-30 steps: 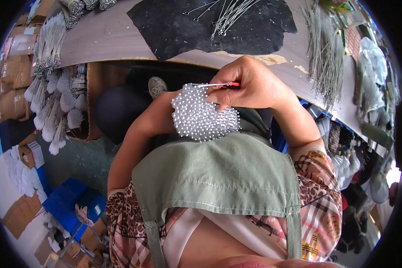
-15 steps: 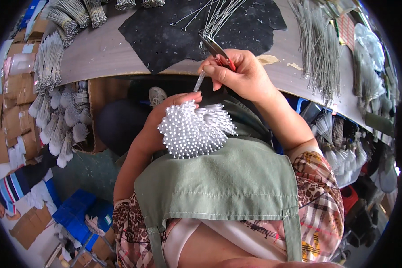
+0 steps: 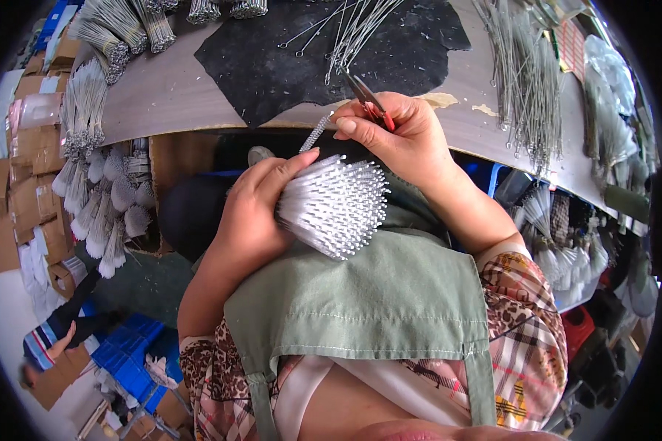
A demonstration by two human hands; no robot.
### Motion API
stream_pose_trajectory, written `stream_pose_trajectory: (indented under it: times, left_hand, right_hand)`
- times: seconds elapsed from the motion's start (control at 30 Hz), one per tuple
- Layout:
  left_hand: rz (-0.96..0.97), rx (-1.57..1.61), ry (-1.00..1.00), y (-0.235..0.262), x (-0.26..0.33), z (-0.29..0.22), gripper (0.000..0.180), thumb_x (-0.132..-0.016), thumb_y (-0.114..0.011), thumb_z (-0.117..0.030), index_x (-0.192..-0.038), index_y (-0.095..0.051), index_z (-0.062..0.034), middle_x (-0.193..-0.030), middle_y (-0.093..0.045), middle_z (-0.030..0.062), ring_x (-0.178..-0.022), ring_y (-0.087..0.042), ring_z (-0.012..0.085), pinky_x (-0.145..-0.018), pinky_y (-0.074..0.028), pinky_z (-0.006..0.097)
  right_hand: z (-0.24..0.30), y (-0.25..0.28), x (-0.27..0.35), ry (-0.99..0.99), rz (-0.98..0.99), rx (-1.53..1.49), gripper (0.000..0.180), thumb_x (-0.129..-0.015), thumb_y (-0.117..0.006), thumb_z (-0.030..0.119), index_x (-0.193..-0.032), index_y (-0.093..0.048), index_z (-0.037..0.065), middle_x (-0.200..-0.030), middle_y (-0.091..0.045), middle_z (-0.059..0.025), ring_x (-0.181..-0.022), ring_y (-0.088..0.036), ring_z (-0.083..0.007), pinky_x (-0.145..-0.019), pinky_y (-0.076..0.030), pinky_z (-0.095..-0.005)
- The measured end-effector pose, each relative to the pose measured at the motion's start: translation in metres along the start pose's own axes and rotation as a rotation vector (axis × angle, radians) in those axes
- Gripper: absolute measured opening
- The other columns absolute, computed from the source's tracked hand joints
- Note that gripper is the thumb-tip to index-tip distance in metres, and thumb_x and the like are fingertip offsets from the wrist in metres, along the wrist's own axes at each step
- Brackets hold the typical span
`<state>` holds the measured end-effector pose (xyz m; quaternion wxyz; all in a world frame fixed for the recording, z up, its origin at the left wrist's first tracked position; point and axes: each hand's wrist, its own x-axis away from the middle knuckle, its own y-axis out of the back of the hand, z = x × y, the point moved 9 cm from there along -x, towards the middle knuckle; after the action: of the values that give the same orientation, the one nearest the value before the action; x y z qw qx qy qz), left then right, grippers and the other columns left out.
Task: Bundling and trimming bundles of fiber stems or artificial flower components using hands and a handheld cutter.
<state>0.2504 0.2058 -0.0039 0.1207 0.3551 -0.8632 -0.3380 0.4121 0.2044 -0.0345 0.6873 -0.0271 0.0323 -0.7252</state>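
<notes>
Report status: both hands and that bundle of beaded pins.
Left hand gripping white beaded pin bundle. Right hand holds red-handled pliers, pinching one beaded strand. Nothing between hands.

Brown cardboard boxes (image 3: 11, 198) stacked at left edge, blue crates (image 3: 129, 360) lower left

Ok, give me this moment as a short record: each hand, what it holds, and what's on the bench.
left hand: grips a fanned bundle of white bead-tipped stems, held over the green apron
right hand: holds red-handled pliers and one beaded stem above the bundle
bench: black mat with loose wire pins; more wire bundles to the right
below bench, left: white tufted bunches
</notes>
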Motion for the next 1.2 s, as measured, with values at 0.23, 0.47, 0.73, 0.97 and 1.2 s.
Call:
stream_pose_trajectory:
  times: [0.23,0.47,0.73,0.97,1.2]
  left_hand:
    - [0.040,-0.193,0.003,0.003,0.000,-0.012,0.071,-0.063,-0.068,0.002,-0.130,-0.053,-0.0150,-0.101,-0.057,0.0126,-0.092,-0.059,0.0317,-0.084,-0.048,0.041]
    - [0.067,-0.245,-0.018,0.000,0.003,-0.014,0.076,-0.061,-0.064,0.007,-0.132,-0.052,-0.0157,-0.102,-0.057,0.0137,-0.095,-0.058,0.0338,-0.086,-0.048,0.042]
    - [0.057,-0.173,0.000,-0.002,0.003,-0.006,0.072,-0.062,-0.069,0.002,-0.130,-0.054,-0.0149,-0.096,-0.058,0.0132,-0.089,-0.059,0.0325,-0.082,-0.048,0.040]
    - [-0.043,0.176,-0.027,-0.004,0.006,0.001,0.066,-0.063,-0.078,-0.008,-0.126,-0.058,-0.0120,-0.090,-0.062,0.0103,-0.082,-0.062,0.0251,-0.076,-0.049,0.034]
    - [-0.026,0.127,-0.020,-0.006,0.006,0.001,0.069,-0.060,-0.080,-0.009,-0.125,-0.058,-0.0115,-0.091,-0.063,0.0102,-0.083,-0.063,0.0245,-0.076,-0.049,0.034]
  right_hand:
    - [0.005,0.003,-0.001,0.084,-0.045,0.072,0.013,-0.083,-0.073,0.014,-0.089,-0.072,0.003,-0.076,-0.069,-0.0052,-0.072,-0.063,-0.0069,-0.065,-0.051,-0.0234]
    - [0.002,0.002,-0.006,-0.002,-0.054,0.188,0.013,-0.080,-0.072,0.012,-0.084,-0.068,0.000,-0.072,-0.065,-0.0035,-0.067,-0.059,-0.0066,-0.061,-0.049,-0.0238]
    - [0.025,0.002,-0.008,0.277,-0.102,0.501,0.009,-0.082,-0.063,0.006,-0.086,-0.064,-0.001,-0.069,-0.060,-0.0029,-0.064,-0.053,-0.0060,-0.059,-0.045,-0.0246]
    - [-0.009,0.015,-0.015,0.036,-0.033,0.090,0.014,-0.085,-0.070,0.013,-0.086,-0.068,-0.001,-0.075,-0.066,-0.0036,-0.069,-0.060,-0.0072,-0.062,-0.049,-0.0237]
    - [-0.003,-0.003,-0.006,0.056,0.047,0.039,0.013,-0.084,-0.071,0.011,-0.089,-0.070,0.000,-0.078,-0.070,-0.0060,-0.074,-0.064,-0.0089,-0.067,-0.052,-0.0247]
